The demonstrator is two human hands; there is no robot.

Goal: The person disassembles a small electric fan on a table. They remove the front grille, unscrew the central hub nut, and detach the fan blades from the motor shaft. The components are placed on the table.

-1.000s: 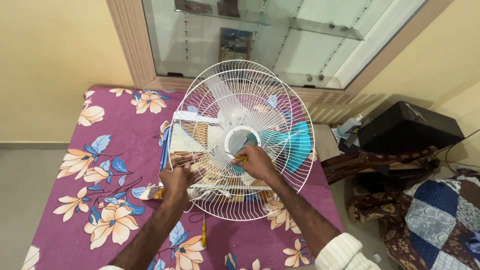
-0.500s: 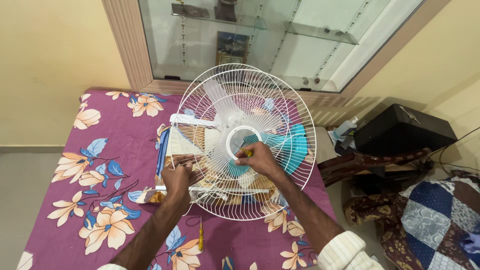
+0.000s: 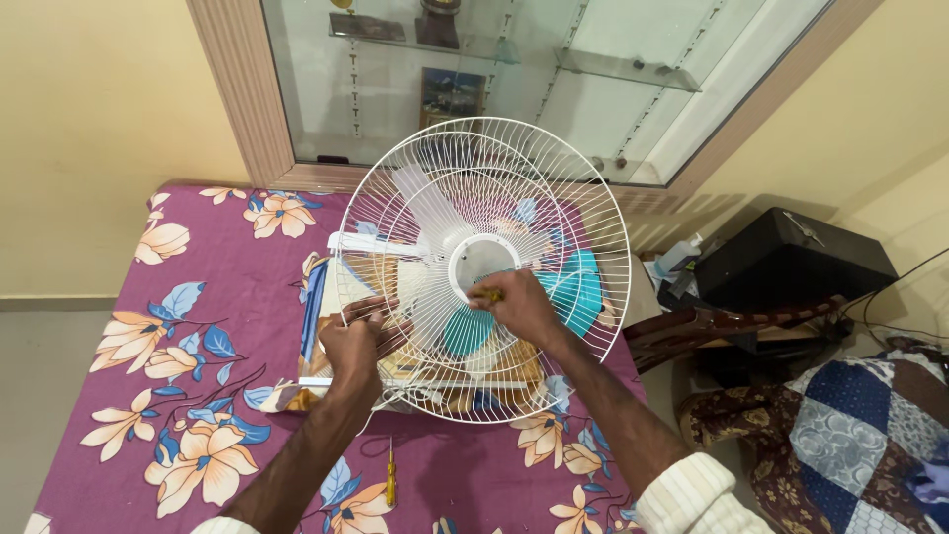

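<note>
White wire fan guard (image 3: 554, 198), round and tilted up on its lower edge, standing on a bed with a purple floral bedspread (image 3: 198, 326); white blades (image 3: 420, 203) and teal blades (image 3: 578, 287) show through the mesh, around a white central ring (image 3: 481, 259). The right hand (image 3: 519, 305) is closed around a yellow-handled tool (image 3: 488, 294), probably a screwdriver, pressed at the lower edge of the ring; its tip is hidden. The left hand (image 3: 354, 341) curls its fingers through the wires at the guard's lower left, gripping and steadying it.

Risks, as a judgement: the guard balances on a soft surface, so a push from the tool could make it rock or tip if the left-hand grip slackens; the tool could skid off its seat and slip through the mesh toward a blade or a finger; any small loosened fastener could drop into the patterned cloth and be hard to find.

Beneath the guard lies a flat rectangular carton (image 3: 465, 381) with brown, blue and white printed faces. A second yellow-handled screwdriver (image 3: 390, 475) lies on the bedspread near the left forearm. Behind, a glass-fronted wall cabinet (image 3: 613, 109) holds a small framed picture (image 3: 450, 94). To the right stand a wooden chair (image 3: 732, 321), a black case (image 3: 791, 262) and a patchwork quilt (image 3: 860, 425).
</note>
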